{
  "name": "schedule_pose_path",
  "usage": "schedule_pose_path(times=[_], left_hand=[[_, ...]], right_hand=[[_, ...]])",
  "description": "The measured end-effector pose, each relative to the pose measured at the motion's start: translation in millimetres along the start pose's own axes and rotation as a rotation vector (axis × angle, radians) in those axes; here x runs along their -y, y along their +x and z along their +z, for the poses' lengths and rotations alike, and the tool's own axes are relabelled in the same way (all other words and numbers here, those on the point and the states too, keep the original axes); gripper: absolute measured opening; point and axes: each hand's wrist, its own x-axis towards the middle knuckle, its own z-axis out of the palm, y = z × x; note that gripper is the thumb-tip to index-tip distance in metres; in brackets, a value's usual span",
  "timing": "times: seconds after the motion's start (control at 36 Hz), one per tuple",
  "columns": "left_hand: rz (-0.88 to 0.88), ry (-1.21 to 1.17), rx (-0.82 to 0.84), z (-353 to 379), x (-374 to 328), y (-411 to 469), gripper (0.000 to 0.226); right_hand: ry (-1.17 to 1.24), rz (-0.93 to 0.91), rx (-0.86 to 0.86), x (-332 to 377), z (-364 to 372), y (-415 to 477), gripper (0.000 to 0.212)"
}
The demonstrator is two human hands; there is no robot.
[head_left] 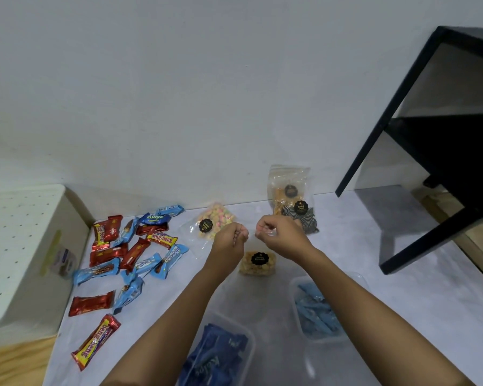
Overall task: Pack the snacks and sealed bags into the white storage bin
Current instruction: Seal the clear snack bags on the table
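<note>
My left hand (230, 238) and my right hand (279, 234) pinch the top edge of a clear sealed bag (258, 263) of yellowish snack with a black label, holding it up above the white sheet. A bag of pastel puffs (211, 222) lies just left of my hands. Two more sealed bags (292, 199) lean against the wall behind them. Several red and blue snack bars (129, 254) lie scattered at the left. The white storage bin (20, 254) with a perforated lid stands at the far left.
Two clear plastic containers hold blue packets, one near the bottom centre (221, 355) and one at the right (315, 310). A black metal shelf frame (430, 151) stands at the right. The wall runs close behind the sheet.
</note>
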Motion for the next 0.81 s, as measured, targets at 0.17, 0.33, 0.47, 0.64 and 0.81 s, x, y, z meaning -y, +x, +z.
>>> schedule_pose_path(times=[0.17,0.33,0.47,0.64,0.81], left_hand=[[-0.08,-0.048,0.085,-3.5,0.8,1.7,0.015],[-0.072,-0.041,0.116,-6.0,-2.0,-0.7,0.017],[-0.035,-0.009,0.075,-5.2,-2.4,-3.7,0.018],[-0.02,0.045,0.017,-8.3,-4.2,-6.0,0.017],[-0.047,-0.009,0.028,-7.7,-8.4,-6.9,0.012]], right_hand=[[-0.024,-0.002,-0.016,2.2,3.6,-1.5,0.009],[-0.058,0.034,-0.027,1.7,5.3,-3.3,0.014],[-0.045,0.052,-0.067,6.1,11.3,-5.8,0.014],[0.197,0.026,0.006,-1.4,0.4,-4.3,0.005],[0.235,0.079,0.001,-12.0,-10.3,-6.7,0.01]])
